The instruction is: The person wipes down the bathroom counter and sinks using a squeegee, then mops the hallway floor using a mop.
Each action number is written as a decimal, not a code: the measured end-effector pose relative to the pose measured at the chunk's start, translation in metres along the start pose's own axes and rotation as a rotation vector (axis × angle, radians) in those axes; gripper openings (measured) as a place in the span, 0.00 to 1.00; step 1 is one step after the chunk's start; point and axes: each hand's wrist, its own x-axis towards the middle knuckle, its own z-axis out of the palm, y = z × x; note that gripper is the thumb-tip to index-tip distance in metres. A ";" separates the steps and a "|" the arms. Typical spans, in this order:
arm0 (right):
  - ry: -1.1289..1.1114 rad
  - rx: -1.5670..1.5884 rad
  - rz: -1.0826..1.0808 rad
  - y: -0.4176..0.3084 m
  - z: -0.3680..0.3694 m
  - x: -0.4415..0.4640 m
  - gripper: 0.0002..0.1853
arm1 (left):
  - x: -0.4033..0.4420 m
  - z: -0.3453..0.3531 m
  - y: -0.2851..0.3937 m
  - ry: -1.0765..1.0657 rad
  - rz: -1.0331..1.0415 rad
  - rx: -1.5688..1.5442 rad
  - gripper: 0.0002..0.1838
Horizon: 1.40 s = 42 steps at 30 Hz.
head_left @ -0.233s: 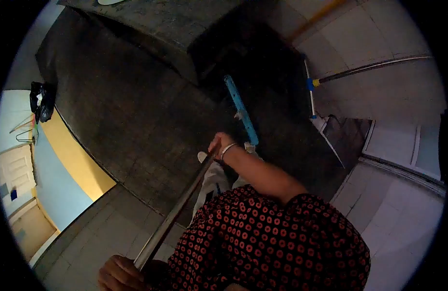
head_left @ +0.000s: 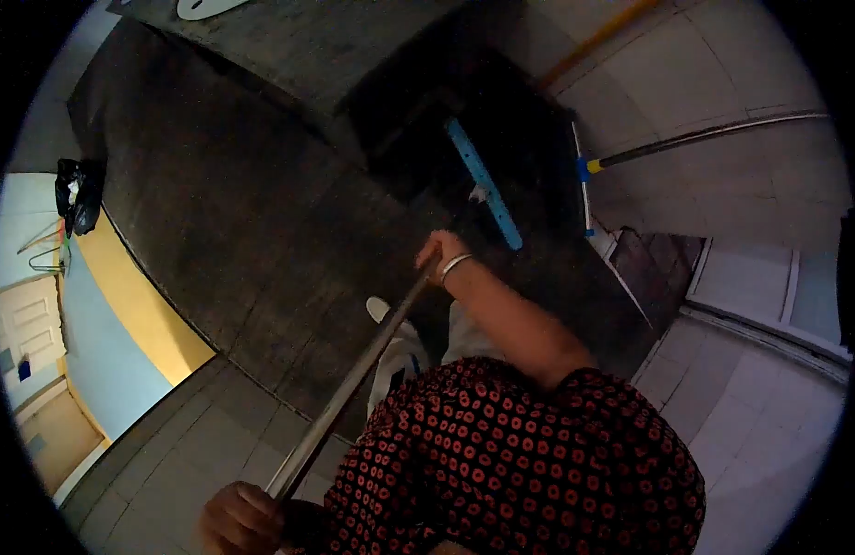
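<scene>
A long metal pole runs diagonally from the lower left towards the blue head of a floor squeegee (head_left: 483,183), which lies on the dark floor ahead of my feet. My left hand (head_left: 244,520) is closed round the pole near its upper end, low in the view. Further down the pole, my right hand (head_left: 440,255), with a bracelet at the wrist, grips it too. Between my right hand and the blue head, the pole is hard to see in the dark. A whitish bit shows at the middle of the head.
A grey slab or counter (head_left: 289,65) stands ahead, with a white object (head_left: 205,7) on top. Another squeegee (head_left: 590,168) leans by the tiled wall (head_left: 649,83) at right. A black plastic bag (head_left: 79,196) hangs at left, near a door (head_left: 34,324).
The squeegee head has moved away from my feet and slightly right, towards the dark area below the slab. Both hands have shifted a little up and right with the pole.
</scene>
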 end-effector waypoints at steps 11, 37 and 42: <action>0.070 0.119 0.122 0.075 -0.030 0.036 0.11 | -0.057 -0.060 -0.092 0.076 -0.125 0.013 0.15; -0.017 0.030 0.192 0.053 -0.083 0.031 0.17 | -0.050 -0.003 -0.153 -0.429 -0.298 0.092 0.12; 0.029 -1.212 -0.290 0.012 -0.141 0.068 0.12 | -0.044 -0.009 -0.177 -0.400 -0.149 0.054 0.12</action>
